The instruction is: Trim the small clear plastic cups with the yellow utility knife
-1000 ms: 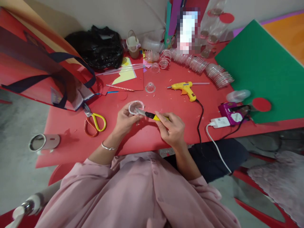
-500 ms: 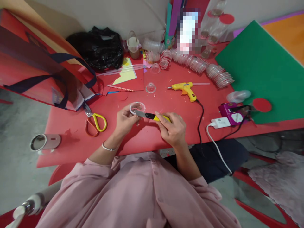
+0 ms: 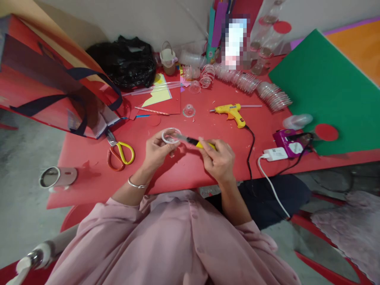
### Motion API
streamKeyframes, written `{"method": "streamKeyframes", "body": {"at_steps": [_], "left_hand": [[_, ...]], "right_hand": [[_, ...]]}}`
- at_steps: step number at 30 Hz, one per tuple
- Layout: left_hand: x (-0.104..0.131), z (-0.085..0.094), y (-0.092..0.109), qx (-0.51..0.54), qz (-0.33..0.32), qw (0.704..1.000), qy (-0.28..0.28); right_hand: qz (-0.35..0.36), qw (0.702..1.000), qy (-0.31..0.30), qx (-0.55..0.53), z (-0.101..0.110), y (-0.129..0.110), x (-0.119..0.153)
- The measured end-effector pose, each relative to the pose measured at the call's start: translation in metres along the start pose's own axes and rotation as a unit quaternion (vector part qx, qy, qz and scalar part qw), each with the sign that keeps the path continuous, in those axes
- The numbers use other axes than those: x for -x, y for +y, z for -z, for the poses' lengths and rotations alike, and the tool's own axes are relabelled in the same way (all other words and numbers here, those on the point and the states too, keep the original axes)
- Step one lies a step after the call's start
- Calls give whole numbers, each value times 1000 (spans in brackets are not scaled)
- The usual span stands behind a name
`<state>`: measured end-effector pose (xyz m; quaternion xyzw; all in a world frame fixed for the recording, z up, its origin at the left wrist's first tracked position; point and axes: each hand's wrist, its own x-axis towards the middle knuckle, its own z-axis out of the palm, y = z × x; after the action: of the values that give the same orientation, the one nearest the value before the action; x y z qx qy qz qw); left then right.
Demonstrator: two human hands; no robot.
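Observation:
My left hand [image 3: 158, 149] is closed around a small clear plastic cup [image 3: 171, 135], its round rim tilted up toward me. Wrapped in my right hand [image 3: 218, 160] is the yellow handle of a utility knife [image 3: 193, 141]. The knife's blade is out, points left and sits at the right side of the cup's rim; motion blurs it, so I cannot tell whether it touches. A clear plastic dome lid [image 3: 189, 111] lies on the red table [image 3: 190, 174] beyond the cup. To the right rests a yellow hot glue gun [image 3: 231, 112] with a glue stick in its back.
Scissors [image 3: 120, 154] and a mug [image 3: 57, 177] are at the left, below a large bag [image 3: 56, 87]. Clear cup stacks [image 3: 243, 79] line the back. At right are a purple box [image 3: 286, 142], a white charger [image 3: 276, 153], cords and a green sheet [image 3: 323, 95].
My right hand has drawn the knife slightly right, so its blade has moved from over the cup's opening to the rim's right side. My left hand keeps its hold on the cup.

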<state>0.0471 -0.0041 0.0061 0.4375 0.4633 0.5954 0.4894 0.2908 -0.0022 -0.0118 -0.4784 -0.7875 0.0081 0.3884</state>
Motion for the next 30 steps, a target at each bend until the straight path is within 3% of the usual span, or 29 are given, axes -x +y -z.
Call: {"method": "streamKeyframes", "body": {"at_steps": [3, 5, 12, 16, 22, 30], "left_hand": [[0, 1, 2, 4, -3, 1000, 1], [-1, 1, 2, -6, -7, 1000, -4], [-6, 0, -1, -6, -11, 1000, -25], [-6, 1, -3, -24, -17, 999, -44], [-3, 1, 0, -73, -29, 997, -20], [-1, 0, 3, -62, -32, 998, -11]], "right_hand": [[-67, 997, 24, 42, 3, 18, 0], [-84, 996, 34, -3, 4, 21, -1], [-7, 988, 9, -155, 4, -12, -4], [12, 989, 8, -147, 5, -16, -3], [20, 992, 5, -124, 5, -14, -1], [25, 996, 4, -91, 2, -10, 0]]}}
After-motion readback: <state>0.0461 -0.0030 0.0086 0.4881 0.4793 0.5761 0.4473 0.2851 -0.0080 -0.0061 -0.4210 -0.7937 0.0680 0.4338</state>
